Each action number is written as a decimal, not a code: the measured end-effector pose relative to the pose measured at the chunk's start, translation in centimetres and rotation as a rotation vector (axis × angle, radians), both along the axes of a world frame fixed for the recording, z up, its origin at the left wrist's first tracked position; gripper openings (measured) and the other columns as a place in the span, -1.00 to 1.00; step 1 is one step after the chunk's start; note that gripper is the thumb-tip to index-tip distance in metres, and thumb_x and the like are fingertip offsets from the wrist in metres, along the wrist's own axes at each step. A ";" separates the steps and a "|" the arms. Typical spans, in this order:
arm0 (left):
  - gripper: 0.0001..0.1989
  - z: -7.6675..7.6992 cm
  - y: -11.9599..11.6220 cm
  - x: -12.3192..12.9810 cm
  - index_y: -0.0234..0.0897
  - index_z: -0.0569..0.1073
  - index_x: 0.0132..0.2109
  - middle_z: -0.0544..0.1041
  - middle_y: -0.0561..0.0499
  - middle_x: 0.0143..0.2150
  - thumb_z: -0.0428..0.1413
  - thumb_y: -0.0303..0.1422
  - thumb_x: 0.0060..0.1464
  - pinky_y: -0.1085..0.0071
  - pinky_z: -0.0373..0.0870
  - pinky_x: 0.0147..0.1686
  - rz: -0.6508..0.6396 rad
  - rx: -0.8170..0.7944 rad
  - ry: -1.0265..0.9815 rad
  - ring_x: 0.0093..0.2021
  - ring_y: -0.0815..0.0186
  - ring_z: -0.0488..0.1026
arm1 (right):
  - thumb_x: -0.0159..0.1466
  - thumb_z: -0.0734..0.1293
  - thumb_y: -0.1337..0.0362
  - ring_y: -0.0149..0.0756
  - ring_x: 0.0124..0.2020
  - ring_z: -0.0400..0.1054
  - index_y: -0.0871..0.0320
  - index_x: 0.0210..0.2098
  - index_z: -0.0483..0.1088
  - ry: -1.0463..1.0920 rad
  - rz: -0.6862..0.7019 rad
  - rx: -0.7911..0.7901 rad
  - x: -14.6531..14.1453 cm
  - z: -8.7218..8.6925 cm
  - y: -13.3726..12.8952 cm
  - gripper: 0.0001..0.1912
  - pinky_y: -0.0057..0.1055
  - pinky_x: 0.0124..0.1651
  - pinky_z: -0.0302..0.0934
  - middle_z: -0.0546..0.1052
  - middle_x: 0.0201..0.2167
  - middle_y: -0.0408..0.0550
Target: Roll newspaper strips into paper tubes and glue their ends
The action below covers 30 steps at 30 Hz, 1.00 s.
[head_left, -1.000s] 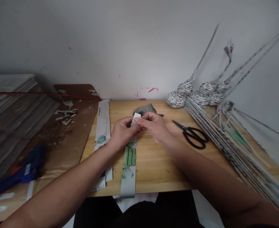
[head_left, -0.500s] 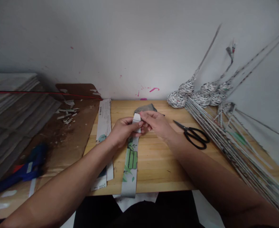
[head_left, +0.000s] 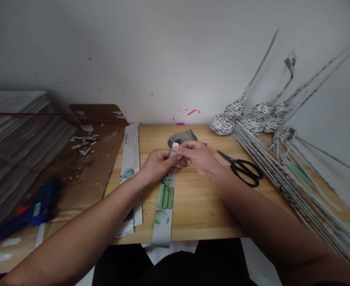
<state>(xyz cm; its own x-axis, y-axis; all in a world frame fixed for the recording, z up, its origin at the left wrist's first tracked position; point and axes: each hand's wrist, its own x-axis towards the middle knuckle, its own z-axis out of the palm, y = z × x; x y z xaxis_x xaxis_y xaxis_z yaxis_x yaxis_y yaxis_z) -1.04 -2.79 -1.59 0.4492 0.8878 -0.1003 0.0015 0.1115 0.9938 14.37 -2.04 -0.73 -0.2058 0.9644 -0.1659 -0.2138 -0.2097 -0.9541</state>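
A long strip of printed newspaper point(head_left: 166, 196) with a green pattern runs from my fingers down over the table's front edge. My left hand point(head_left: 157, 165) pinches its far end between thumb and fingers. From the other side my right hand point(head_left: 195, 156) grips the same end, thumb pressed on the paper near its tip. The fingertips of both hands almost meet, and the underside of the paper is hidden by them. Just behind the hands lies a crumpled grey cloth point(head_left: 182, 137). Black-handled scissors point(head_left: 245, 169) rest to the right of my right hand.
More newspaper strips point(head_left: 130, 153) lie left of my hands. Several woven paper pieces point(head_left: 222, 124) stand by the wall, with a bundle of rolled paper sticks point(head_left: 276, 182) in front. At left are a blue glue gun point(head_left: 41, 208), paper scraps point(head_left: 85, 145) and a stack of paper point(head_left: 17, 131).
The strip's far end, which showed a wide flat face, now shows narrower between my fingers. My left hand has shifted slightly right, closer to my right hand.
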 end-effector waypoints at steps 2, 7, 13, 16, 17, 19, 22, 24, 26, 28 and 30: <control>-0.72 0.0 0.0 0.0 -0.33 0.59 -0.31 0.61 -0.08 -0.29 0.21 -0.17 0.05 0.44 0.40 -0.30 -0.016 0.039 0.011 -0.34 0.37 0.48 | -0.09 0.57 0.11 -0.50 -0.69 0.28 0.21 -0.51 0.42 0.012 -0.003 0.001 0.0 0.0 0.0 -0.64 -0.55 -0.63 0.20 0.45 -0.67 -0.20; -0.73 0.1 -0.1 -0.1 -0.33 0.59 -0.27 0.61 -0.07 -0.29 0.17 -0.18 0.09 0.44 0.38 -0.29 -0.027 0.147 0.062 -0.35 0.36 0.47 | -0.09 0.56 0.09 -0.52 -0.69 0.27 0.20 -0.52 0.38 -0.006 -0.012 0.010 0.0 0.0 -0.1 -0.62 -0.58 -0.64 0.18 0.42 -0.69 -0.23; -0.72 0.3 -0.3 0.0 -0.35 0.59 -0.32 0.60 -0.09 -0.35 0.20 -0.17 0.05 0.40 0.41 -0.28 -0.003 0.091 0.066 -0.35 0.33 0.49 | -0.07 0.55 0.06 -0.51 -0.68 0.27 0.17 -0.53 0.32 -0.060 0.017 0.063 -0.1 0.4 -0.4 -0.59 -0.55 -0.63 0.20 0.42 -0.66 -0.24; -0.71 0.3 -0.4 0.1 -0.35 0.58 -0.33 0.60 -0.11 -0.32 0.22 -0.15 0.02 0.36 0.45 -0.25 -0.001 -0.031 -0.035 -0.30 0.29 0.52 | 0.05 0.50 0.05 -0.52 -0.68 0.25 0.18 -0.37 0.44 -0.109 0.116 0.149 0.3 0.7 -0.4 -0.66 -0.56 -0.63 0.17 0.41 -0.66 -0.25; -0.70 0.3 -0.4 0.2 -0.35 0.58 -0.32 0.60 -0.12 -0.31 0.23 -0.15 0.01 0.35 0.46 -0.25 0.005 -0.064 -0.063 -0.29 0.28 0.52 | 0.09 0.47 0.06 -0.52 -0.67 0.24 0.18 -0.31 0.47 -0.127 0.160 0.183 0.5 0.7 -0.4 -0.67 -0.57 -0.62 0.15 0.40 -0.66 -0.26; -0.71 0.2 -0.5 0.2 -0.35 0.57 -0.30 0.60 -0.12 -0.30 0.23 -0.16 0.01 0.35 0.48 -0.27 0.004 -0.105 -0.103 -0.29 0.28 0.53 | 0.15 0.43 0.06 -0.53 -0.67 0.22 0.20 -0.28 0.49 -0.144 0.220 0.227 0.8 0.7 -0.3 -0.69 -0.58 -0.63 0.12 0.37 -0.68 -0.26; -0.71 0.0 -0.6 0.3 -0.36 0.57 -0.29 0.60 -0.11 -0.31 0.22 -0.17 0.03 0.37 0.48 -0.28 -0.031 -0.119 -0.103 -0.28 0.29 0.53 | 0.14 0.43 0.04 -0.52 -0.71 0.21 0.20 -0.37 0.47 -0.091 0.209 0.190 0.9 0.5 -0.3 -0.68 -0.57 -0.67 0.11 0.37 -0.70 -0.25; -0.71 0.1 -0.6 0.3 -0.36 0.57 -0.30 0.60 -0.11 -0.31 0.22 -0.17 0.04 0.39 0.47 -0.26 -0.056 -0.103 -0.076 -0.29 0.32 0.53 | 0.08 0.48 0.04 -0.51 -0.73 0.22 0.20 -0.41 0.43 -0.052 0.171 0.127 0.8 0.4 -0.3 -0.67 -0.56 -0.69 0.13 0.39 -0.69 -0.25; -0.71 0.2 -0.6 0.4 -0.36 0.58 -0.30 0.60 -0.10 -0.32 0.24 -0.16 0.02 0.41 0.46 -0.25 -0.066 -0.085 -0.045 -0.30 0.34 0.52 | 0.01 0.52 0.06 -0.51 -0.75 0.23 0.19 -0.44 0.40 -0.040 0.134 0.063 0.7 0.4 -0.3 -0.64 -0.56 -0.71 0.14 0.41 -0.69 -0.25; -0.70 0.3 -0.7 0.4 -0.35 0.58 -0.30 0.60 -0.09 -0.33 0.24 -0.16 0.01 0.41 0.46 -0.25 -0.064 -0.077 -0.019 -0.31 0.34 0.52 | -0.03 0.54 0.07 -0.50 -0.76 0.24 0.19 -0.46 0.38 -0.037 0.115 0.009 0.5 0.4 -0.3 -0.62 -0.56 -0.73 0.15 0.41 -0.70 -0.25; -0.69 0.4 -0.7 0.5 -0.35 0.58 -0.30 0.60 -0.09 -0.33 0.24 -0.15 0.00 0.40 0.45 -0.25 -0.057 -0.073 -0.004 -0.31 0.33 0.52 | -0.05 0.55 0.07 -0.50 -0.77 0.24 0.18 -0.49 0.35 -0.037 0.110 -0.024 0.4 0.5 -0.4 -0.61 -0.57 -0.73 0.15 0.39 -0.72 -0.26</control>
<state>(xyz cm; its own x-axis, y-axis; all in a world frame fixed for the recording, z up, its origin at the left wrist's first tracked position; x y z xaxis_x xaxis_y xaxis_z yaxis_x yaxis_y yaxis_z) -0.56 -3.53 -1.17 0.4995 0.8510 -0.1622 0.0064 0.1837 0.9830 14.78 -2.49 -0.23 -0.3031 0.9322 -0.1976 -0.1529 -0.2523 -0.9555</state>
